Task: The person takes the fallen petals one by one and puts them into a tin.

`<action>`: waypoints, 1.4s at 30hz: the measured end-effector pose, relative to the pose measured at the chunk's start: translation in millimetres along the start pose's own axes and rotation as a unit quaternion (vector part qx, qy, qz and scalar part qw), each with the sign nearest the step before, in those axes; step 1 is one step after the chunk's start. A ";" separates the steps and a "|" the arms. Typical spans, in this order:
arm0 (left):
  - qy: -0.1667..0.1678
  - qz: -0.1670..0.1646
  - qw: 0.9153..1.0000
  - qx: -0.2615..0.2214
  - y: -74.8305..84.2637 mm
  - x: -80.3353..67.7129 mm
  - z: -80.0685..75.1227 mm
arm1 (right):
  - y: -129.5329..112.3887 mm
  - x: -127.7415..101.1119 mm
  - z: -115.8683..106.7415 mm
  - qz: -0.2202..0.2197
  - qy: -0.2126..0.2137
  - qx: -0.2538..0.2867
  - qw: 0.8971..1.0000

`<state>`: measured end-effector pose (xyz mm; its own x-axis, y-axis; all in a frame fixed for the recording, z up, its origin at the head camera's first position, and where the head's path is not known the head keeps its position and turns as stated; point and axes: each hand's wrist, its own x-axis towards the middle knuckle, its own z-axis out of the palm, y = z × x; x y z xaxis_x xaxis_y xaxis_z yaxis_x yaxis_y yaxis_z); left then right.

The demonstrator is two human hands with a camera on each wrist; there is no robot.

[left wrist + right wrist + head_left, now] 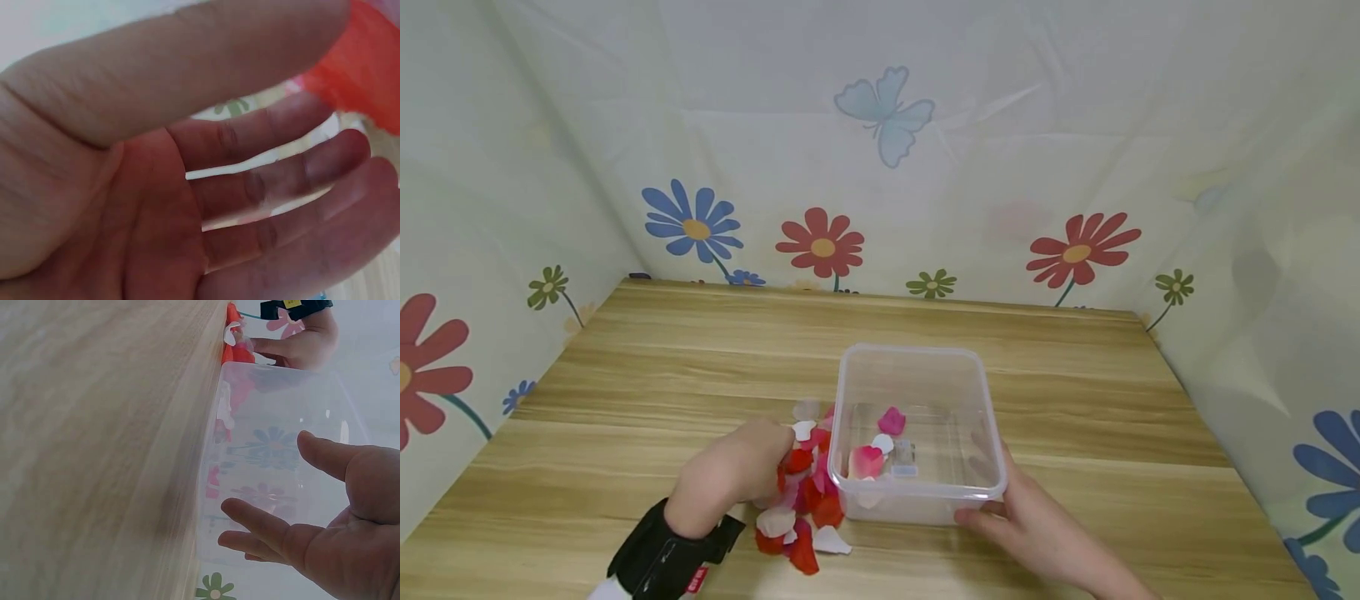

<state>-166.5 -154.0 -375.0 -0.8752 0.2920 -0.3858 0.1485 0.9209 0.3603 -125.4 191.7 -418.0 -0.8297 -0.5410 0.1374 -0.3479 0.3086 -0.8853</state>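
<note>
Right hand (1037, 525) steadies box (917, 433); left hand (730, 475) over petals (805, 508).

The left hand (730, 475) covered part of the petal pile (805, 508); its fingertips were hidden. The left wrist view was blurred.

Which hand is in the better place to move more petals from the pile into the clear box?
Left. The left hand already rests on the petal pile beside the clear box. The right hand is at the box's near right corner, steadying it, away from the petals.
</note>
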 end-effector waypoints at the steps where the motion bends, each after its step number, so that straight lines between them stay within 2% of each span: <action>1: -0.001 -0.006 1.000 0.002 -0.2 1.1 0.9 | -0.1 -0.1 -0.1 0.001 0.000 -0.003 1.000; 5: -0.002 -0.013 1.000 0.010 -1.1 5.3 4.3 | 0.1 0.0 -0.5 0.002 -0.002 -0.007 1.000; 12: 0.014 -0.008 1.000 -0.013 -5.8 8.2 8.0 | -0.1 0.5 -0.9 0.005 -0.001 -0.005 1.000; 24: 0.040 0.004 0.998 -0.050 -5.8 0.9 -4.0 | -0.6 0.0 -0.9 0.018 0.001 -0.008 1.000; 31: 0.077 0.050 0.995 -0.036 -6.6 2.6 -7.7 | 0.2 -0.8 -1.3 0.003 0.001 -0.023 1.000; 42: 0.123 0.074 0.990 -0.009 -6.0 -0.1 -13.2 | 0.5 -0.7 -1.1 -0.005 0.001 -0.022 1.000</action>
<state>-173.4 -163.0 -365.9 -0.9305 0.3492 -0.1103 0.2767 0.8678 0.4128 -125.5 193.1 -418.1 -0.8266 -0.5431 0.1476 -0.3758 0.3374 -0.8631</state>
